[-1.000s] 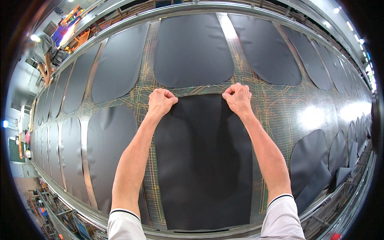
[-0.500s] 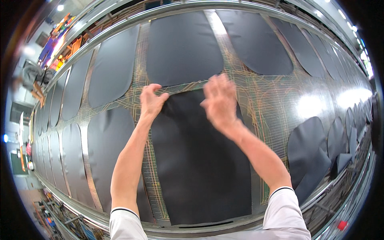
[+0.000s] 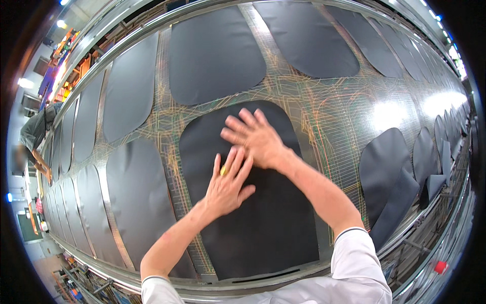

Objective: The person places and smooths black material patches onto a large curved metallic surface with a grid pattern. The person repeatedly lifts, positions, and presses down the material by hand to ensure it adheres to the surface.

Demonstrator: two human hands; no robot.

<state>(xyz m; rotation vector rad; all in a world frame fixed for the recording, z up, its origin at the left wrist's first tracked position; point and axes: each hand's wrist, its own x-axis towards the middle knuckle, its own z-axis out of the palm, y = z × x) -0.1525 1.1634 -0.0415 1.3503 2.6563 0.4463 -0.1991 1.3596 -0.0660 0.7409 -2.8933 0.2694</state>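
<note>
The black sheet (image 3: 268, 223) presents a smooth, matt, leather-like surface; the counter (image 3: 334, 119) is glossy, its edge rail (image 3: 147, 27) metallic, and the sleeve (image 3: 357, 258) matt cloth.

- Table (image 3: 329, 112): long, metal-edged, marked with coloured lines, reflecting light.
- Lamps (image 3: 448, 36): bright row, beyond table, right.
- Wall (image 3: 24, 188): pale, left of table.
- Dark panel (image 3: 29, 226): left of table.

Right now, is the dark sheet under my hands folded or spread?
Spread: the dark sheet lies flat, its rounded far corners and near edge showing.
</note>
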